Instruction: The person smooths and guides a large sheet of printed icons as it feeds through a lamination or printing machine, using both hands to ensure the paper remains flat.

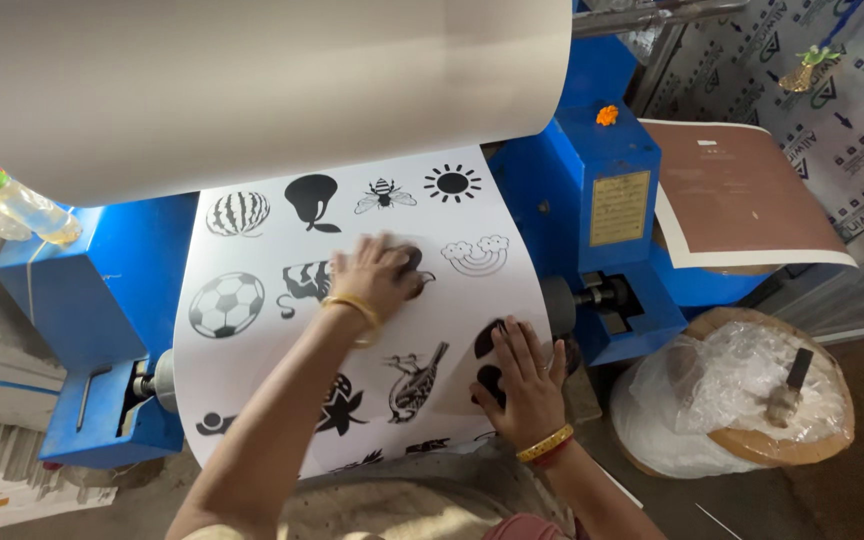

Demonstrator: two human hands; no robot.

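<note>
Bare forearms, gold bangle on left hand (377, 275), gold-and-red bangles on right hand (522, 375).

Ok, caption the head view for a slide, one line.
Left hand and right hand pressed flat on a white sheet printed with black silhouettes, fed through a blue roller machine.

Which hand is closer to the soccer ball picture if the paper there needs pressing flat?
Probably the left hand. It rests flat mid-sheet on the white printed paper sheet, nearer the black-and-white soccer ball picture. The right hand presses the sheet's opposite edge, farther away.
</note>
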